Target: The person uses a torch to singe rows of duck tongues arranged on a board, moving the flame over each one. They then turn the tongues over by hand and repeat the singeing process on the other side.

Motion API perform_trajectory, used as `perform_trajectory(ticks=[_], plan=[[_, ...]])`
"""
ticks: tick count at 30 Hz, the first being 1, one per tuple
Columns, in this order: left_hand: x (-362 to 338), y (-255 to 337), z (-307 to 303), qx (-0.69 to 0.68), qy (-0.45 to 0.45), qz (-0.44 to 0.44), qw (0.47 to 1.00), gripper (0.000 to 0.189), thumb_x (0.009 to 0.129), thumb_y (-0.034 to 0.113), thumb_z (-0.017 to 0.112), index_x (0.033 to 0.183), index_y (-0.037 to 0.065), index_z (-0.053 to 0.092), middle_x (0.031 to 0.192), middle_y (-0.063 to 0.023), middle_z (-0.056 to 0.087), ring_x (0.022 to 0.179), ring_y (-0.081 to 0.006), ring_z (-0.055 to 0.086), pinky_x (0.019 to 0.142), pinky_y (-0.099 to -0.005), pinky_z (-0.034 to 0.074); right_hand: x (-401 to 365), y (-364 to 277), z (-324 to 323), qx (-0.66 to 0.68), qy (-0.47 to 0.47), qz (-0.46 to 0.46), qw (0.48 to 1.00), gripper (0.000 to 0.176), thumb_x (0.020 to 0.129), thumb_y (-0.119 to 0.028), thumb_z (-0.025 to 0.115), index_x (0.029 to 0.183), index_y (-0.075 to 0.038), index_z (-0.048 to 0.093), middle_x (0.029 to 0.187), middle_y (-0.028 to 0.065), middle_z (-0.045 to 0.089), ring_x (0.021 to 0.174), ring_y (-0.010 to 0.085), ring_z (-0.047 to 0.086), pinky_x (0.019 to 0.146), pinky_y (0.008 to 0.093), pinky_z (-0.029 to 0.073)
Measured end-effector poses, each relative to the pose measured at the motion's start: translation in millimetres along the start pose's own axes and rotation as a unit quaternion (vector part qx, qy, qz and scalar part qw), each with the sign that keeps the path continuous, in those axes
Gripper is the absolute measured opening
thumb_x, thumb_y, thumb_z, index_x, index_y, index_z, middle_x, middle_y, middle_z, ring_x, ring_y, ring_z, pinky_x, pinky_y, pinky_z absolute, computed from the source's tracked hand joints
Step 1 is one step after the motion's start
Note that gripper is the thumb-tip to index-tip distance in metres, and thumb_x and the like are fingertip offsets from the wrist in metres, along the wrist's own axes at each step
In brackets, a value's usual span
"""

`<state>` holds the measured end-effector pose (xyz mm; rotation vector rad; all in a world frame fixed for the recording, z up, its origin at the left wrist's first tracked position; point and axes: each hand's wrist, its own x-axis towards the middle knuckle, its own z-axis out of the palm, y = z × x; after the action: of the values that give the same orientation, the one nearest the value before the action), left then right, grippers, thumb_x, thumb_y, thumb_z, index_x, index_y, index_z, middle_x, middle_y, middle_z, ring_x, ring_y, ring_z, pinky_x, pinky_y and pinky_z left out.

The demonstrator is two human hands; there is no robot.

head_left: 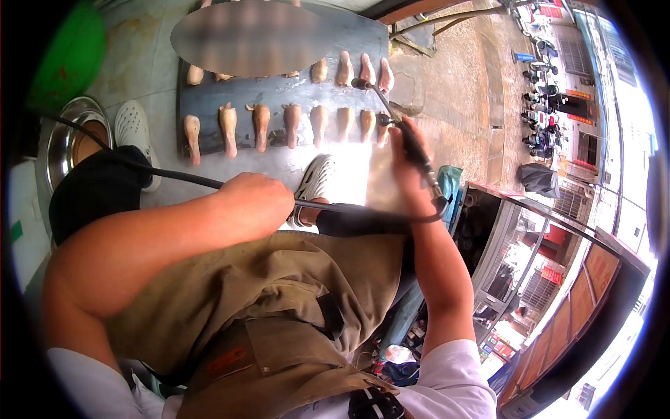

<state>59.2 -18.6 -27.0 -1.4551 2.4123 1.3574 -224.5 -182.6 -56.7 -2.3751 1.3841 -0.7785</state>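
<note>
My right hand (pixel 408 150) is closed around the dark handle of a gas torch (pixel 417 148), whose nozzle points up and left over the metal sheet (pixel 272 91). No flame can be made out. My left hand (pixel 257 200) is closed around the torch's black hose (pixel 188 177), which runs left across my knee and right to the handle. On the sheet lie two rows of pale, skin-on leg pieces that look like pig's trotters. The nozzle tip is close to one trotter (pixel 345 70) in the far row; another trotter (pixel 293 126) lies in the near row. A blurred patch hides part of the far row.
A steel basin (pixel 56 157) stands at the left by my knee, with a green tub (pixel 73 56) behind it. My white shoes (pixel 317 181) rest near the sheet's front edge. To the right are a paved street (pixel 481 84), parked motorbikes (pixel 541 115) and a glass-fronted cabinet (pixel 509 258).
</note>
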Motion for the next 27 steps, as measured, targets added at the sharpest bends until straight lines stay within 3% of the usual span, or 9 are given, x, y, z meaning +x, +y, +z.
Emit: perform_trajectory(ticks=[3, 10, 13, 14, 22, 25, 27], plan=[[-0.7, -1.0, 1.3, -0.003, 0.01, 0.004, 1.0, 0.012, 0.078, 0.006, 0.061, 0.079, 0.0, 0.071, 0.081, -0.0188, 0.07, 0.077, -0.0351, 0.071, 0.067, -0.045, 0.057, 2.7, -5.6, -3.6, 0.018, -0.002, 0.056, 0.998, 0.032, 0.09, -0.016, 0.071, 0.118, -0.001, 0.067, 0.101, 0.0181, 0.071, 0.093, 0.0278, 0.071, 0.083, 0.035, 0.055], [-2.0, 0.1, -1.6, -0.007, 0.008, 0.0, 1.0, 0.012, 0.078, 0.006, 0.061, 0.08, 0.0, 0.071, 0.082, -0.019, 0.071, 0.077, -0.0355, 0.071, 0.067, -0.045, 0.057, 5.8, -4.9, -1.0, 0.074, 0.008, 0.054, 0.996, 0.033, 0.092, -0.016, 0.069, 0.118, 0.004, 0.065, 0.097, 0.0148, 0.073, 0.085, 0.0176, 0.069, 0.076, 0.0297, 0.054], [-0.8, -1.5, 0.0, -0.009, 0.001, -0.016, 1.0, 0.028, 0.092, 0.026, 0.062, 0.086, 0.0, 0.07, 0.081, -0.0182, 0.071, 0.08, -0.0369, 0.069, 0.072, -0.0477, 0.055, 9.1, -5.4, -1.4, 0.116, 0.004, 0.116, 0.986, 0.033, 0.094, -0.017, 0.068, 0.118, 0.005, 0.064, 0.096, 0.0135, 0.073, 0.085, 0.015, 0.068, 0.077, 0.0282, 0.054], [-0.9, -1.5, -0.3, -0.011, 0.001, -0.019, 1.0, 0.028, 0.092, 0.026, 0.062, 0.086, 0.0, 0.07, 0.082, -0.0181, 0.071, 0.08, -0.0369, 0.069, 0.072, -0.0477, 0.055, 10.9, -2.3, -3.5, 0.093, -0.017, 0.116, 0.989, 0.032, 0.096, -0.015, 0.067, 0.124, 0.0, 0.063, 0.098, 0.0107, 0.073, 0.092, 0.0154, 0.069, 0.084, 0.0288, 0.053], [-2.9, -2.7, 1.2, -0.031, 0.028, -0.027, 0.999, 0.024, 0.09, 0.024, 0.062, 0.088, 0.001, 0.068, 0.081, -0.0179, 0.07, 0.079, -0.0371, 0.069, 0.071, -0.0478, 0.055, 20.5, 11.8, 3.0, 0.137, -0.025, 0.116, 0.983, 0.037, 0.098, -0.019, 0.064, 0.127, 0.002, 0.057, 0.106, 0.0127, 0.069, 0.097, 0.0186, 0.068, 0.09, 0.0306, 0.052], [-6.3, -2.2, -3.3, -0.014, 0.06, 0.001, 0.998, 0.014, 0.081, 0.007, 0.058, 0.087, -0.002, 0.068, 0.081, -0.0184, 0.071, 0.075, -0.0337, 0.071, 0.065, -0.0434, 0.057, 26.4, 23.2, 6.4, 0.152, -0.013, 0.127, 0.98, 0.038, 0.099, -0.021, 0.064, 0.128, 0.003, 0.056, 0.11, 0.0134, 0.067, 0.098, 0.0199, 0.068, 0.09, 0.0317, 0.052], [-5.9, -1.2, -1.5, -0.012, 0.081, 0.006, 0.997, 0.014, 0.082, 0.007, 0.058, 0.088, -0.002, 0.067, 0.079, -0.0175, 0.071, 0.074, -0.0327, 0.071, 0.065, -0.0429, 0.057, 32.8, 23.7, 7.2, 0.174, -0.007, 0.132, 0.976, 0.039, 0.099, -0.021, 0.064, 0.128, 0.003, 0.056, 0.11, 0.0135, 0.067, 0.098, 0.0204, 0.068, 0.091, 0.0321, 0.052]])
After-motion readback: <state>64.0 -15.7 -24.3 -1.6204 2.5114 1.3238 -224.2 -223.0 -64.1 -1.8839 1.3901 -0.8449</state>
